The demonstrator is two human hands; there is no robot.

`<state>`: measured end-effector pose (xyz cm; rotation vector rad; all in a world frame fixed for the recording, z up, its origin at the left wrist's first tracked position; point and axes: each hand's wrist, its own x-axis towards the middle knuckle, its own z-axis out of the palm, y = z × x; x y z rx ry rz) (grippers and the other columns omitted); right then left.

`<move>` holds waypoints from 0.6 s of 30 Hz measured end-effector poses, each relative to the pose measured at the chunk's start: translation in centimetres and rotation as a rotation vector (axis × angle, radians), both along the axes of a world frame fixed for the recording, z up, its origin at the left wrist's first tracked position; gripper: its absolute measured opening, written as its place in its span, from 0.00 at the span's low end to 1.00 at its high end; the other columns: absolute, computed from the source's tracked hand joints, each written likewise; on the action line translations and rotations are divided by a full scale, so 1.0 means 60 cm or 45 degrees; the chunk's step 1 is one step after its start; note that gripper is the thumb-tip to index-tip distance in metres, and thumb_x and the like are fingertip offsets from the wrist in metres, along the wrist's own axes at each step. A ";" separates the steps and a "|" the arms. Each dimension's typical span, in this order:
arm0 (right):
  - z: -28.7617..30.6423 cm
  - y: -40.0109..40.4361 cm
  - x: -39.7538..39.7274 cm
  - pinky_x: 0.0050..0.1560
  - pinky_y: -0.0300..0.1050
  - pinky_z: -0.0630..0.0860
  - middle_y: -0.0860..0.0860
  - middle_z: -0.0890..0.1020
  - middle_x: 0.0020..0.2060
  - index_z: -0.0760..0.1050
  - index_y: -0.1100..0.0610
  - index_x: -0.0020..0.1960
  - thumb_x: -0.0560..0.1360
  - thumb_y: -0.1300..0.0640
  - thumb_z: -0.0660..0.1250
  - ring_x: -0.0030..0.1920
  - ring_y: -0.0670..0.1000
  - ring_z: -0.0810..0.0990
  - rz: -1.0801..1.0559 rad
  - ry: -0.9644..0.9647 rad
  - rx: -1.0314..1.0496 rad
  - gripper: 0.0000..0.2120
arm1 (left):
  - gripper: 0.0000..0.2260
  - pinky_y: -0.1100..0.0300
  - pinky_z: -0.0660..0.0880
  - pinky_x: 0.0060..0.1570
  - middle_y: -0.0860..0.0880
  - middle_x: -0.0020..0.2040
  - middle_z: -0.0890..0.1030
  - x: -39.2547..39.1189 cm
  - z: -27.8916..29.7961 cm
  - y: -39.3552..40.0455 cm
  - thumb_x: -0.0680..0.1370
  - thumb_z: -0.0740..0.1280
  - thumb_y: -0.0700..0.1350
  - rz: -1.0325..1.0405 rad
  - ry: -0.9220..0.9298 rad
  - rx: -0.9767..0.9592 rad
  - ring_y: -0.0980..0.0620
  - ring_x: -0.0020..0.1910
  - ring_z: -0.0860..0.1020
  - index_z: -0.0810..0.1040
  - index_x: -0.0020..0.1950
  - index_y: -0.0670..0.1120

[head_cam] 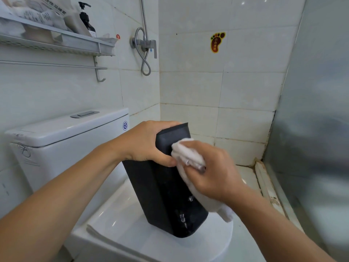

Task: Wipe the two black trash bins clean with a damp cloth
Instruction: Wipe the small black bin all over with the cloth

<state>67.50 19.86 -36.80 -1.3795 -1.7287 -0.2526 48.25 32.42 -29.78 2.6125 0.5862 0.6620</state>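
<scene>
A tall black plastic trash bin (162, 190) stands tilted on the closed white toilet lid (120, 231), its base near and its rim leaning far. The left hand (145, 144) grips the bin's upper end, fingers curled over the top. The right hand (213, 171) clutches a bunched white damp cloth (187, 154) against the bin's right face. Behind on the left sits the white cistern (62, 137); white wall tiles (236, 82) carry a foot-shaped sticker (216, 42), a chrome shower valve (145, 44) and a metal shelf (56, 40).
</scene>
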 end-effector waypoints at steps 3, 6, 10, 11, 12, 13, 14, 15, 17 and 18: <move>-0.004 0.001 0.005 0.40 0.50 0.79 0.38 0.83 0.45 0.77 0.40 0.61 0.73 0.51 0.69 0.43 0.45 0.82 -0.003 -0.057 -0.027 0.17 | 0.37 0.62 0.77 0.63 0.63 0.61 0.83 -0.009 -0.004 0.002 0.66 0.85 0.44 0.001 -0.016 -0.035 0.63 0.62 0.81 0.77 0.73 0.58; 0.000 0.020 0.031 0.42 0.50 0.80 0.37 0.84 0.43 0.77 0.38 0.59 0.75 0.50 0.69 0.43 0.44 0.82 -0.171 0.087 -0.020 0.14 | 0.42 0.59 0.77 0.67 0.67 0.64 0.81 -0.010 -0.005 0.006 0.66 0.86 0.46 0.039 -0.021 -0.055 0.66 0.63 0.79 0.74 0.77 0.58; 0.015 0.032 0.036 0.44 0.52 0.81 0.38 0.84 0.43 0.79 0.40 0.58 0.76 0.45 0.65 0.44 0.44 0.83 -0.205 0.199 -0.002 0.11 | 0.42 0.64 0.76 0.64 0.67 0.64 0.81 -0.004 -0.003 0.004 0.66 0.86 0.46 0.015 0.001 -0.059 0.67 0.63 0.79 0.73 0.77 0.58; 0.025 0.033 0.033 0.45 0.51 0.81 0.38 0.84 0.43 0.79 0.41 0.58 0.76 0.46 0.66 0.45 0.44 0.84 -0.188 0.217 0.015 0.11 | 0.41 0.66 0.76 0.63 0.66 0.63 0.82 -0.003 -0.003 0.002 0.67 0.85 0.45 -0.006 0.006 -0.054 0.66 0.62 0.80 0.74 0.76 0.59; 0.036 0.035 0.032 0.46 0.51 0.81 0.38 0.85 0.44 0.80 0.41 0.58 0.77 0.47 0.68 0.45 0.43 0.84 -0.169 0.230 0.036 0.11 | 0.40 0.68 0.76 0.61 0.66 0.62 0.83 -0.001 -0.002 -0.001 0.67 0.85 0.45 -0.028 0.011 -0.046 0.65 0.62 0.80 0.74 0.76 0.60; 0.046 0.037 0.031 0.46 0.50 0.81 0.38 0.85 0.44 0.80 0.41 0.59 0.77 0.49 0.69 0.46 0.43 0.84 -0.156 0.229 0.054 0.11 | 0.39 0.69 0.76 0.59 0.65 0.61 0.83 0.000 -0.003 -0.003 0.68 0.85 0.44 -0.043 0.015 -0.039 0.64 0.61 0.81 0.75 0.75 0.61; 0.053 0.039 0.030 0.47 0.50 0.81 0.38 0.85 0.45 0.80 0.41 0.59 0.77 0.51 0.70 0.46 0.43 0.84 -0.144 0.220 0.068 0.11 | 0.38 0.69 0.76 0.58 0.65 0.60 0.84 0.000 -0.003 -0.004 0.68 0.85 0.44 -0.052 0.016 -0.035 0.64 0.60 0.82 0.75 0.74 0.61; 0.055 0.040 0.029 0.47 0.50 0.81 0.37 0.85 0.45 0.80 0.41 0.60 0.77 0.52 0.70 0.46 0.43 0.84 -0.132 0.209 0.078 0.12 | 0.37 0.69 0.76 0.58 0.64 0.60 0.84 -0.001 -0.003 -0.004 0.68 0.84 0.43 -0.054 0.015 -0.037 0.63 0.60 0.82 0.76 0.73 0.61; 0.037 0.036 0.028 0.46 0.50 0.81 0.38 0.85 0.45 0.79 0.41 0.60 0.77 0.52 0.70 0.46 0.43 0.84 -0.089 0.190 0.067 0.14 | 0.37 0.69 0.77 0.58 0.65 0.60 0.84 -0.006 -0.004 -0.001 0.68 0.85 0.42 -0.047 -0.003 -0.045 0.64 0.60 0.82 0.76 0.72 0.63; 0.022 0.032 0.029 0.45 0.51 0.81 0.39 0.85 0.45 0.78 0.41 0.60 0.76 0.52 0.70 0.45 0.44 0.84 -0.066 0.163 0.038 0.14 | 0.37 0.68 0.77 0.59 0.66 0.61 0.83 -0.010 -0.005 0.002 0.67 0.85 0.42 -0.033 -0.024 -0.055 0.64 0.60 0.81 0.76 0.71 0.64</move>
